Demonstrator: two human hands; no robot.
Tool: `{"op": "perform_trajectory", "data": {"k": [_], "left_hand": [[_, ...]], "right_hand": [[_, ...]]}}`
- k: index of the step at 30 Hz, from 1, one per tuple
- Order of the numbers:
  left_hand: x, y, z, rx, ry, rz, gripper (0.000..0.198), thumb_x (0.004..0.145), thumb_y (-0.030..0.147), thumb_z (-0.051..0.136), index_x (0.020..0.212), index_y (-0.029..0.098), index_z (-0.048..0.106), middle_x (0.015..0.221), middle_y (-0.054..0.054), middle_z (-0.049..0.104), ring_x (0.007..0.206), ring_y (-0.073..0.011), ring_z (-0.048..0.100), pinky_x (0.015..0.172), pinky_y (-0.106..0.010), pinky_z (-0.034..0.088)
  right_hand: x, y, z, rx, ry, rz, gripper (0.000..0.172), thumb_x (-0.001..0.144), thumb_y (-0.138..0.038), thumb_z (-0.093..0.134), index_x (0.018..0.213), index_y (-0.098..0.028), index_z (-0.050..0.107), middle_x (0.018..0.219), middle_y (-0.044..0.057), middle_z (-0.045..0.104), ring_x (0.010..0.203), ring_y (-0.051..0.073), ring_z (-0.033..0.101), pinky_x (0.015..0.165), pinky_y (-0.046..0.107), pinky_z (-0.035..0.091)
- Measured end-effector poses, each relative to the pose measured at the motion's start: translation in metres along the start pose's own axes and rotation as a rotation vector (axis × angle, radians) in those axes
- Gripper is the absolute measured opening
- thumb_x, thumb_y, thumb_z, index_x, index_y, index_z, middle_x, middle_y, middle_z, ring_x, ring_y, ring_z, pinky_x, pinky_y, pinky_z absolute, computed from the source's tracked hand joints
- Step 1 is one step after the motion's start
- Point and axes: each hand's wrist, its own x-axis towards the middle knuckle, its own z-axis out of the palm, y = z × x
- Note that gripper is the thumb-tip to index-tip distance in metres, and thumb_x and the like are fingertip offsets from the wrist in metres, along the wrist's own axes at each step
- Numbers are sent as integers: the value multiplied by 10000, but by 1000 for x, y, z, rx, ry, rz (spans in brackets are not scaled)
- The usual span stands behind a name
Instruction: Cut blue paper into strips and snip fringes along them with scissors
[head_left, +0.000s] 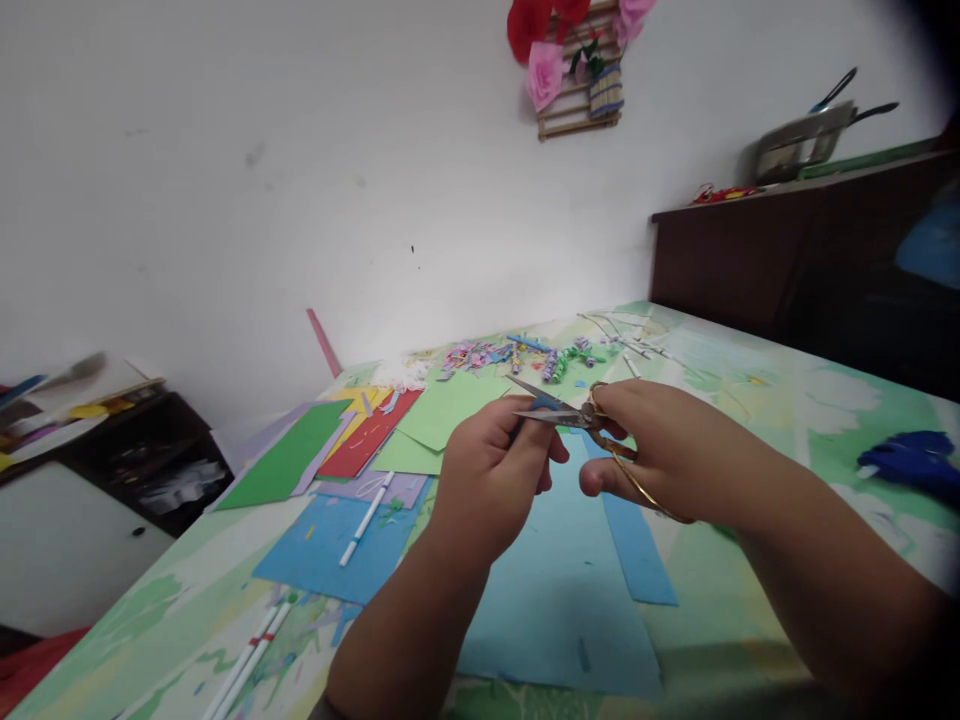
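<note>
My right hand (pixel 664 445) grips gold-handled scissors (pixel 581 415), fingers through the loops, blades slightly parted and pointing left. My left hand (pixel 491 470) is closed in a pinch on a small blue paper piece (pixel 541 404) held between the blades. Both hands hover over light blue paper sheets (pixel 570 590) lying on the table.
The table wears a green floral cover (pixel 780 400). Green, red, yellow, purple and blue sheets (pixel 360 450) lie at left with white pens (pixel 365 520). Several curled paper bits (pixel 525 355) sit at the back. A dark blue object (pixel 907 460) lies right. A dark cabinet (pixel 795 260) stands behind.
</note>
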Motion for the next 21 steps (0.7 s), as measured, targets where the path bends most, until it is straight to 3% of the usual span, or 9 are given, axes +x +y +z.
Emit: {"op": "perform_trajectory", "data": {"k": [9,16,21], "left_hand": [[0,0,-1,24,28,47,256,781,212,450,538,155,503,453,51,474,388,-34,434,402,-153,346],[-1,1,-2,-51,-6,27,277,784,236,460,523,150,495,441,51,469,372,-30,429,389,-151,349],[0,2,-5,-136,-56,3,160,777,211,461,645,155,532,571,38,564,402,-36,486,407,-159,393]], "right_hand": [[2,-2,1,-82,1,-1,471,666,-662,446,640,-191,452,583,12,491,518,141,415,471,235,246],[2,0,2,-129,73,-44,498,643,-688,444,608,-192,424,535,-4,449,503,134,414,452,223,232],[3,-1,1,-164,102,-17,477,661,-665,447,587,-194,419,514,-10,424,500,132,421,447,222,216]]}}
